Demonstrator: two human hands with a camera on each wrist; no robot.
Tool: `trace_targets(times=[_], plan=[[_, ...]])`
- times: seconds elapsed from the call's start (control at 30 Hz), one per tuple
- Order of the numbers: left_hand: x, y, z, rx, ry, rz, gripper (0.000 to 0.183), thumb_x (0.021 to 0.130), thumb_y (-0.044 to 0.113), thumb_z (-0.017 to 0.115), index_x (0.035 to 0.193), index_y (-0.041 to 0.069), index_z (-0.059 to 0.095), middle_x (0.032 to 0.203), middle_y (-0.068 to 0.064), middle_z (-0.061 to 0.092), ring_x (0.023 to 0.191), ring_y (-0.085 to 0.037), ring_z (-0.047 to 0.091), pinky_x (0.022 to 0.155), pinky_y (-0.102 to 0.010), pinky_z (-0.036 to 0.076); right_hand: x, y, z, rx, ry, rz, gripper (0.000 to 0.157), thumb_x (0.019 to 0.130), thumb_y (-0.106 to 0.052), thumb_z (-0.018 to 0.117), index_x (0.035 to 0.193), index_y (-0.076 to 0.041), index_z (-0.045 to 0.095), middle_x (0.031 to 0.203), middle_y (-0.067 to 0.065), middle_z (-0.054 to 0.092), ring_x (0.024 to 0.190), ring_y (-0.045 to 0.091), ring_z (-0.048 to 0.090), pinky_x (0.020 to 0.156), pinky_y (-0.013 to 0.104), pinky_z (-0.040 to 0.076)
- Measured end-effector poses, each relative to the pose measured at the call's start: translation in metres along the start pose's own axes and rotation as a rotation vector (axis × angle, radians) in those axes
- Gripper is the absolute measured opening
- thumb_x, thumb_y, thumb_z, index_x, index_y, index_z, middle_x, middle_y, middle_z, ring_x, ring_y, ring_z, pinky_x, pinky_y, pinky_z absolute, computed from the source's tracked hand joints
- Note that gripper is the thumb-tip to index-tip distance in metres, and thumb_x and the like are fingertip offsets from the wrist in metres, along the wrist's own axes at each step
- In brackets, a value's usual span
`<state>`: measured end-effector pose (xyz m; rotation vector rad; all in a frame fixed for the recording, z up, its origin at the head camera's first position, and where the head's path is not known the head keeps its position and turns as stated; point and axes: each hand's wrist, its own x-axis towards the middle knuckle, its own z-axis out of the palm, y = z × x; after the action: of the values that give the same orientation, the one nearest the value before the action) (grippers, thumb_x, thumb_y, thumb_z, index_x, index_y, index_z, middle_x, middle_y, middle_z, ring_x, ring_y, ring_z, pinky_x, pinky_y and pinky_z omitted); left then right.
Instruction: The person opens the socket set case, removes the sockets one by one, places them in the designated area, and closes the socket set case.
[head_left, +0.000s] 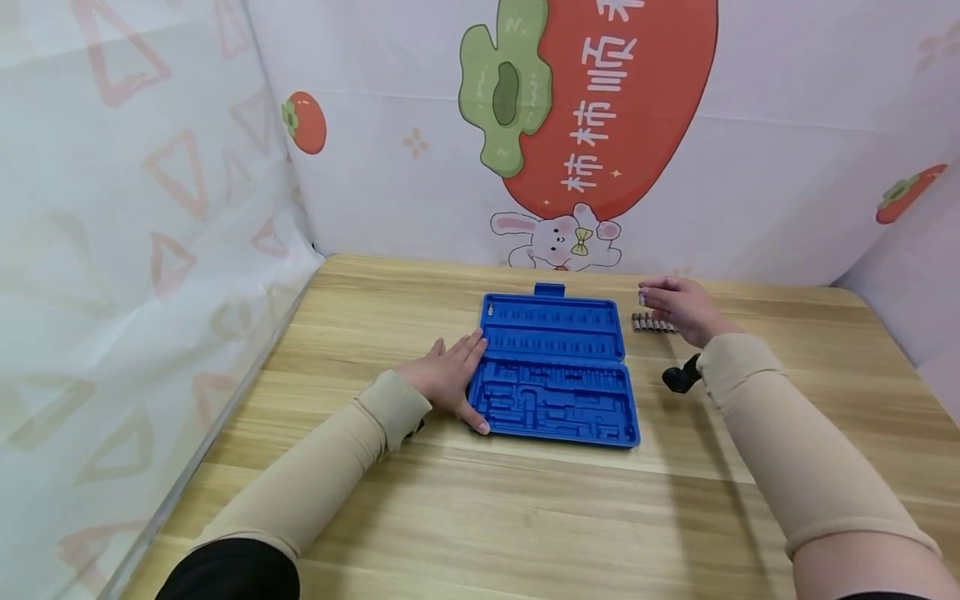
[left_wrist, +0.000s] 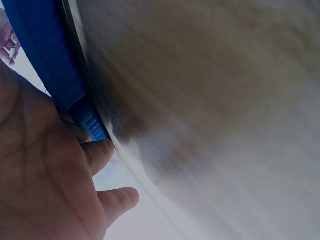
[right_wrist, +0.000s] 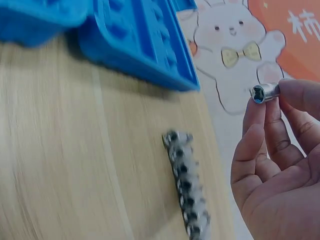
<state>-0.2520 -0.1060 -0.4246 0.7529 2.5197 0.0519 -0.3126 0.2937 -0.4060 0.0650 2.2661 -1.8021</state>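
Note:
A blue plastic socket case [head_left: 555,360] lies unfolded on the table, both halves full of moulded slots. One small metal socket [head_left: 491,309] sits in the top left slot of the far half. My left hand [head_left: 448,375] rests against the case's left edge with fingers spread, also seen close up beside the blue wall [left_wrist: 45,45] in the left wrist view. Between thumb and fingertips, my right hand [head_left: 684,310] pinches a shiny socket [right_wrist: 265,93] above the table, its hollow end showing. Below that hand stands a row of several sockets [right_wrist: 185,182], right of the case.
The wooden table [head_left: 525,517] ends at a printed cloth backdrop [head_left: 397,192] behind and a white cloth [head_left: 150,333] on the left. A blue latch tab [head_left: 550,290] juts from the case's far edge. A black wrist camera [head_left: 681,377] hangs under the right sleeve.

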Motion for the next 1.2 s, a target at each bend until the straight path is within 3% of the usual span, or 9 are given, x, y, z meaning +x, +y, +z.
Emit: trace_targets(times=[0.1,0.33,0.6,0.93,1.2], plan=[[0.0,0.0,0.0,0.003,-0.006,-0.006,0.146,0.07,0.082,0.074,0.165,0.008,-0.009,0.171,-0.008,-0.016,0.158,-0.026,-0.006,0.123,-0.056,-0.001,-0.003,0.005,-0.012,0.001,0.027,0.012,0.031,0.11,-0.016,0.049,0.136,0.001,0.051,0.1,-0.018,0.063,0.096,0.003,0.058,0.084,0.02,0.052],[0.001,0.0,0.0,0.008,-0.001,-0.005,0.146,0.07,0.081,0.075,0.165,0.008,-0.009,0.172,-0.008,-0.016,0.158,-0.026,-0.006,0.123,-0.056,-0.001,-0.012,0.022,-0.042,0.146,0.094,0.044,0.02,0.109,-0.012,0.051,0.124,-0.001,0.054,0.093,-0.011,0.065,0.087,0.003,0.059,0.077,0.017,0.053],[0.001,0.0,-0.001,0.007,0.001,-0.011,0.146,0.071,0.081,0.075,0.165,0.008,-0.009,0.171,-0.008,-0.016,0.158,-0.026,-0.007,0.123,-0.057,-0.001,-0.017,0.032,-0.06,-0.113,0.143,0.069,0.052,0.111,-0.02,0.047,0.15,0.013,0.037,0.094,-0.016,0.06,0.086,0.002,0.056,0.076,0.018,0.052],[0.002,0.0,0.003,-0.014,-0.01,-0.011,0.146,0.071,0.081,0.075,0.165,0.008,-0.01,0.171,-0.008,-0.017,0.158,-0.026,-0.008,0.123,-0.057,-0.002,-0.015,0.038,-0.054,-0.259,0.204,0.122,0.045,0.107,-0.014,0.052,0.14,0.016,0.047,0.082,-0.013,0.061,0.075,0.001,0.058,0.068,0.021,0.054],[0.001,0.001,0.002,-0.011,-0.006,-0.011,0.146,0.071,0.081,0.075,0.165,0.008,-0.01,0.171,-0.008,-0.017,0.158,-0.026,-0.007,0.123,-0.057,-0.001,-0.008,0.041,-0.053,-0.334,0.229,0.146,0.042,0.106,-0.014,0.053,0.138,0.014,0.051,0.096,-0.003,0.06,0.084,0.005,0.055,0.069,0.02,0.052]])
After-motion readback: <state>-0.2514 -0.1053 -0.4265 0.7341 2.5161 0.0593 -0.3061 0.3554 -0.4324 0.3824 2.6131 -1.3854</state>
